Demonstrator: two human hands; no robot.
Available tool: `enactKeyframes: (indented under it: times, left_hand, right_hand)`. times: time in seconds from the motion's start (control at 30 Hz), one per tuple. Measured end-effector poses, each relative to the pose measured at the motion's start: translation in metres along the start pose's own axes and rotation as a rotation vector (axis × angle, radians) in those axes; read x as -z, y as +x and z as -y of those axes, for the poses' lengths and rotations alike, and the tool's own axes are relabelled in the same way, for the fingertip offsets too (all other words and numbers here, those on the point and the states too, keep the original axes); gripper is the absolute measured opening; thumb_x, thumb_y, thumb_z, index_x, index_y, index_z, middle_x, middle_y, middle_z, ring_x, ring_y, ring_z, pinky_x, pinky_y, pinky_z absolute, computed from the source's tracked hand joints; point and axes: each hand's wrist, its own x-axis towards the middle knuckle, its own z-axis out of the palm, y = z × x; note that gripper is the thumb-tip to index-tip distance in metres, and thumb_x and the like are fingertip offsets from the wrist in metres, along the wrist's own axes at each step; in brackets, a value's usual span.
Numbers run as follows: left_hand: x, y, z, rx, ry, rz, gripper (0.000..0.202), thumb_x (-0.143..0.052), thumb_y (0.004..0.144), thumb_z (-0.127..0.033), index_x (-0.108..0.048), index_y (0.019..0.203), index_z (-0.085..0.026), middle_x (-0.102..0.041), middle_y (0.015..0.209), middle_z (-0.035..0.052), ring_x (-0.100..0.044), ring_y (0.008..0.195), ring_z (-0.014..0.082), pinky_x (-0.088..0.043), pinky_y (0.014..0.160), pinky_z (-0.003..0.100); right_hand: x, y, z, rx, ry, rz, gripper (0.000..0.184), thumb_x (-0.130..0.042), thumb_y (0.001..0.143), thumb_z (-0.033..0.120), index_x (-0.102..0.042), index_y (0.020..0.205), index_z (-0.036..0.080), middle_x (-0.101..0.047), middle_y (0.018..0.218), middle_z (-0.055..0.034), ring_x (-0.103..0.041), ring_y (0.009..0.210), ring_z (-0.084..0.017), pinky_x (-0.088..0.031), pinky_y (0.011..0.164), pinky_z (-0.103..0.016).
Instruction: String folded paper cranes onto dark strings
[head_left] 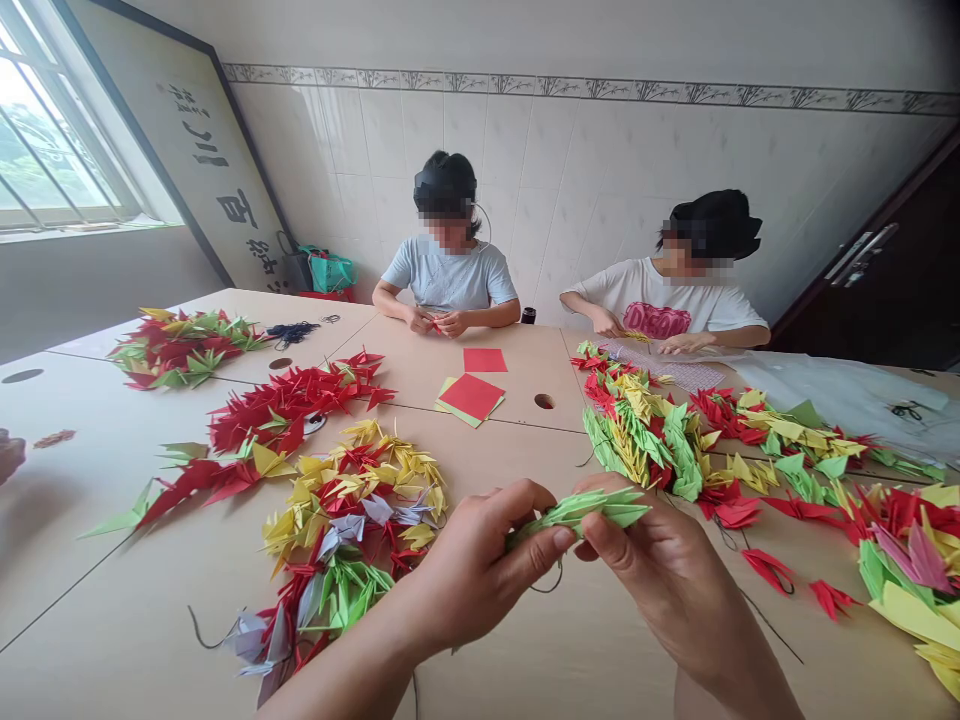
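Observation:
Both my hands are held over the near edge of the table and pinch a stack of green folded paper cranes (581,510). My left hand (480,565) grips the stack's left end between thumb and fingers. My right hand (667,580) closes on its right part. A thin dark thread (551,585) loops down below the stack between my hands. A heap of yellow, red and green cranes (349,525) lies just left of my left hand.
Strung crane garlands (675,440) cover the table's right side, and red cranes (289,400) lie to the left. Red and green paper squares (471,397) sit mid-table. Two people (450,275) sit opposite, folding paper. A door (892,270) is at right.

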Motion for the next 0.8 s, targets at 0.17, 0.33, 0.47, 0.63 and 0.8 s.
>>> enactKeyframes:
  times: [0.17, 0.33, 0.47, 0.63, 0.8]
  left_hand:
    - [0.0, 0.0, 0.0, 0.041, -0.113, -0.001, 0.028, -0.052, 0.093, -0.045, -0.052, 0.083, -0.018, -0.043, 0.066, -0.0063, -0.037, 0.057, 0.0069, -0.03, 0.05, 0.018]
    - [0.002, -0.002, 0.0, 0.04, -0.057, 0.021, 0.028, -0.053, 0.092, -0.045, -0.053, 0.085, -0.018, -0.048, 0.065, -0.0056, -0.04, 0.058, 0.0074, -0.032, 0.051, 0.019]
    - [0.002, -0.003, -0.003, 0.046, -0.033, 0.073, 0.028, -0.055, 0.092, -0.044, -0.051, 0.082, -0.018, -0.056, 0.066, -0.0043, -0.045, 0.058, 0.007, -0.033, 0.052, 0.017]
    - [0.001, -0.002, -0.006, 0.016, -0.017, 0.085, 0.027, -0.054, 0.092, -0.041, -0.05, 0.078, -0.018, -0.056, 0.064, -0.005, -0.046, 0.057, 0.0062, -0.032, 0.051, 0.017]
    - [0.003, -0.001, -0.008, 0.025, 0.027, 0.104, 0.028, -0.053, 0.093, -0.04, -0.048, 0.075, -0.019, -0.054, 0.063, -0.0051, -0.043, 0.057, 0.0066, -0.031, 0.052, 0.017]
  right_hand:
    - [0.003, -0.001, 0.0, -0.054, 0.089, -0.171, 0.028, -0.053, 0.093, 0.049, -0.065, 0.093, 0.025, -0.065, 0.075, -0.0002, -0.061, 0.061, -0.013, -0.055, 0.058, -0.021]
    - [0.009, 0.0, 0.0, 0.012, 0.01, -0.212, 0.026, -0.059, 0.09, 0.045, -0.066, 0.078, 0.023, -0.059, 0.062, 0.0013, -0.056, 0.055, -0.011, -0.052, 0.051, -0.018]
    - [0.001, 0.0, 0.005, -0.02, 0.03, -0.258, 0.024, -0.063, 0.088, 0.043, -0.072, 0.078, 0.023, -0.06, 0.061, 0.0013, -0.054, 0.054, -0.011, -0.051, 0.051, -0.018]
    - [-0.011, 0.0, 0.01, -0.032, 0.035, -0.377, 0.019, -0.067, 0.084, 0.041, -0.077, 0.084, 0.025, -0.062, 0.065, 0.0013, -0.051, 0.054, -0.011, -0.051, 0.051, -0.019]
    - [-0.005, 0.0, 0.004, 0.047, -0.029, -0.444, 0.017, -0.067, 0.084, 0.04, -0.077, 0.086, 0.026, -0.057, 0.062, 0.0008, -0.051, 0.053, -0.012, -0.052, 0.05, -0.021]
